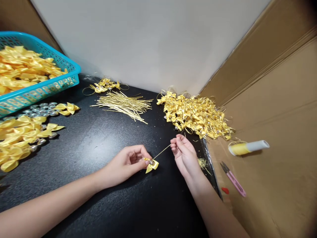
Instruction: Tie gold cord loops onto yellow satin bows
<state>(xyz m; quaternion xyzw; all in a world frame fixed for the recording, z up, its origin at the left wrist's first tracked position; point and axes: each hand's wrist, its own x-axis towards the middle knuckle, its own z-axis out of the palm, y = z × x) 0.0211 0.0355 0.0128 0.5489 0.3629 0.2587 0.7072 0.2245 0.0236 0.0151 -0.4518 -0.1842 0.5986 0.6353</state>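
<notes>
Between thumb and fingers, my left hand (pixel 132 162) pinches a yellow ribbon bow (pixel 153 166) with a shiny metallic bead at its centre. A thin gold cord (pixel 162 152) runs taut from the bow up to my right hand (pixel 183 152), whose fingers are pinched on its other end. Just beyond my right hand lies a large heap of finished-looking yellow bows (pixel 195 115) with gold cord loops. A bundle of cut gold cords (pixel 123 104) rests farther back on the black table (pixel 99 142).
A turquoise basket (pixel 71 67) full of yellow bows stands at back left. In front are silvery beads (pixel 42 109) and loose bows (pixel 15 142). A few looped bows (pixel 105 86) lie near the white wall. At right are pink thread snips (pixel 234 180), a yellow-and-white tube (pixel 249 147) and cord scraps (pixel 203 162).
</notes>
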